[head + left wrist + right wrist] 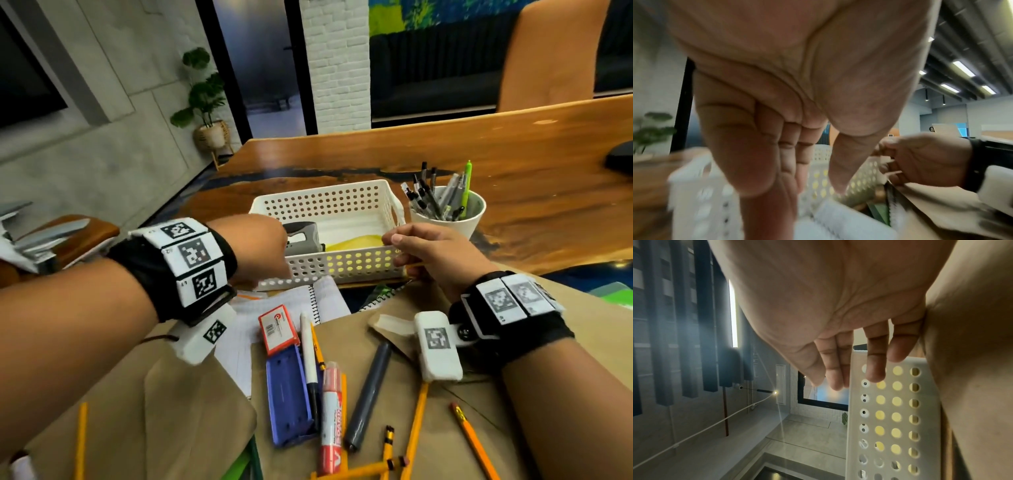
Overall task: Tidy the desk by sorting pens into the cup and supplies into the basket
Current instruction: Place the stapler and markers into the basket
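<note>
The white perforated basket (pixel 329 202) stands mid-desk with a grey stapler (pixel 303 236) and a yellow pad (pixel 352 241) inside. My right hand (pixel 411 246) grips the basket's near right corner, thumb over the rim and fingers (pixel 875 366) against the holed wall (pixel 894 418). My left hand (pixel 263 246) hovers at the basket's near left corner, beside the stapler. Its fingers (pixel 756 170) hang straight and hold nothing. A white cup (pixel 455 219) full of pens stands to the right of the basket.
Close to me, on brown envelopes (pixel 178 411) and a spiral notebook (pixel 301 294), lie a red-white box (pixel 277 329), a blue case (pixel 289 397), a white marker (pixel 308 356), a red marker (pixel 330 418), a grey marker (pixel 368 394) and several pencils (pixel 416 428).
</note>
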A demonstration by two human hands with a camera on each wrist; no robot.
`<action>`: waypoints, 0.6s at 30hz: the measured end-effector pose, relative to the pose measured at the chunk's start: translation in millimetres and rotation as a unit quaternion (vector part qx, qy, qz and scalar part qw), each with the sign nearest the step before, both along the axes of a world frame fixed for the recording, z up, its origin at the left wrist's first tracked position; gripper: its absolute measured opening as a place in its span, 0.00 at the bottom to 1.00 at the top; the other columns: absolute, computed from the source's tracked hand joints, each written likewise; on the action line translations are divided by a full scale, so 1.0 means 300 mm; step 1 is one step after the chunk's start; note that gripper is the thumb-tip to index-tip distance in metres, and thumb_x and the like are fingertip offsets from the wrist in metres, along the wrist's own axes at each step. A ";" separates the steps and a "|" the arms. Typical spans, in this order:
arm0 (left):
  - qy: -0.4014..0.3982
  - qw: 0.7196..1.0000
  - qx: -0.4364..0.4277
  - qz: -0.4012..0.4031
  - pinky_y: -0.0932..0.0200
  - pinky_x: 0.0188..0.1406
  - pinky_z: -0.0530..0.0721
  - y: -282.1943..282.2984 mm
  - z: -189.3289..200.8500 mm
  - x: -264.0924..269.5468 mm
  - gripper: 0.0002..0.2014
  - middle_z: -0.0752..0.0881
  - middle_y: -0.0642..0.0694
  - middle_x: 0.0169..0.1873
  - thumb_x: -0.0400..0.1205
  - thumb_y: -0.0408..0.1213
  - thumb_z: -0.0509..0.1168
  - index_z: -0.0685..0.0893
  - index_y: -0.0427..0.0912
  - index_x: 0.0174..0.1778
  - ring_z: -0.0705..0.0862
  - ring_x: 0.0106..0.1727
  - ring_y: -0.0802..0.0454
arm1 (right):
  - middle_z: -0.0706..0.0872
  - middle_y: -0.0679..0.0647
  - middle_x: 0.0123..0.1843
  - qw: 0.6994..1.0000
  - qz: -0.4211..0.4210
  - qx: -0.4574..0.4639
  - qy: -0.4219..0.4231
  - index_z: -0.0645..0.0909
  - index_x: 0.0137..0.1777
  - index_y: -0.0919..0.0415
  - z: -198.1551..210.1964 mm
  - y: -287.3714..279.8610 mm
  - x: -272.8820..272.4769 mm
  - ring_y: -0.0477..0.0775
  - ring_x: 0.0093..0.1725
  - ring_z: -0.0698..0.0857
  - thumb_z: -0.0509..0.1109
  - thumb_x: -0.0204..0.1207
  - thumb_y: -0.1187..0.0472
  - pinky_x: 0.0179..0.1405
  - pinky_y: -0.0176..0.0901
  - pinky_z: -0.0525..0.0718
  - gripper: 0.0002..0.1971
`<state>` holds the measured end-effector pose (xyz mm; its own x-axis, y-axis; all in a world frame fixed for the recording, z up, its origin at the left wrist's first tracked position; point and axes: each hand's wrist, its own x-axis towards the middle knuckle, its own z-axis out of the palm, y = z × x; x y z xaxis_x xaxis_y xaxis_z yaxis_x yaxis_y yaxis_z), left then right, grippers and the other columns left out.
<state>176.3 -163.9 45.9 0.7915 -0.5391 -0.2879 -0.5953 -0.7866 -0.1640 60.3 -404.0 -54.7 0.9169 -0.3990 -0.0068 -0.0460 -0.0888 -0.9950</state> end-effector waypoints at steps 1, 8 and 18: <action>0.060 0.998 -0.001 0.025 0.48 0.43 0.94 0.007 -0.016 -0.025 0.18 0.93 0.46 0.35 0.82 0.56 0.69 0.89 0.42 0.46 0.93 0.38 0.45 | 0.92 0.54 0.52 1.000 -0.002 0.000 0.000 0.92 0.47 0.49 0.001 0.000 -0.003 0.53 0.47 0.86 0.72 0.81 0.55 0.44 0.48 0.80 0.06; 0.247 0.959 -0.018 0.141 0.46 0.48 0.94 0.071 -0.128 -0.080 0.24 0.94 0.35 0.41 0.78 0.55 0.76 0.85 0.39 0.60 0.93 0.38 0.40 | 0.91 0.52 0.46 1.000 -0.005 0.004 -0.003 0.91 0.48 0.55 0.005 0.009 -0.002 0.52 0.43 0.85 0.71 0.82 0.59 0.39 0.44 0.79 0.07; 0.422 0.814 -0.349 0.197 0.50 0.53 0.92 0.142 0.001 0.003 0.14 0.91 0.30 0.54 0.80 0.19 0.68 0.84 0.33 0.60 0.92 0.56 0.36 | 0.90 0.56 0.46 1.000 0.000 0.008 -0.018 0.92 0.45 0.54 -0.005 0.003 0.004 0.55 0.43 0.84 0.71 0.81 0.60 0.38 0.46 0.78 0.08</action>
